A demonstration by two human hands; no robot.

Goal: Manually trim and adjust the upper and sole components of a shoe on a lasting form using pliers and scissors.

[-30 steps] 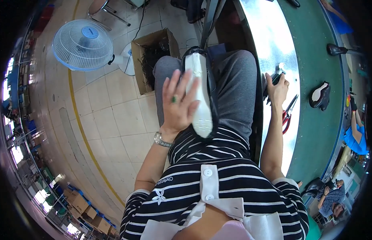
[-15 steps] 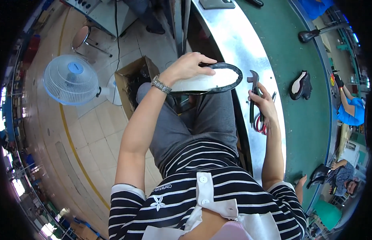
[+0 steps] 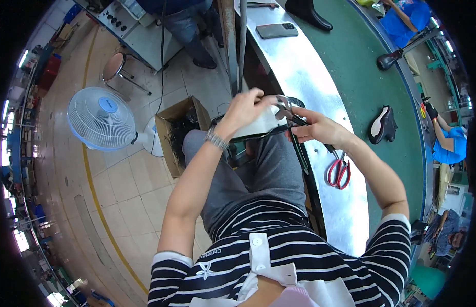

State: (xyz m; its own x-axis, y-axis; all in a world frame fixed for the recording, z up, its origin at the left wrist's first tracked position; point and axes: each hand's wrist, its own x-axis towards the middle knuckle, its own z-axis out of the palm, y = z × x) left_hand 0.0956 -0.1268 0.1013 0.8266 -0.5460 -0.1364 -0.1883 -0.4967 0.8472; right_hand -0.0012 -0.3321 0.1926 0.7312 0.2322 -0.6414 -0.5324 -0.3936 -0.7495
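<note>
A black shoe upper with a white insole [image 3: 259,128] lies sole-up above my lap. My left hand [image 3: 244,113], with a metal watch on the wrist, curls over the shoe near its far edge; part of its grip is hidden. My right hand [image 3: 322,129] is closed around black-handled pincers [image 3: 298,120]. Their metal jaws are at the shoe's rim, close to my left fingertips. Whether they pinch the black edge is too small to tell. Red-handled scissors [image 3: 339,173] rest on the metal worktop [image 3: 327,202] below my right hand.
A phone [image 3: 277,30] lies farther up the worktop. On the green belt [image 3: 360,77] stand a black boot [image 3: 310,14] and another shoe [image 3: 382,125]. To my left are a cardboard box [image 3: 171,110], a fan [image 3: 102,117] and a stool [image 3: 114,66]. People work across the belt.
My right hand has brought the pincers from over the worktop leftward to the shoe's rim. My left hand's fingers, stretched out before, are now curled. The scissors show fully.
</note>
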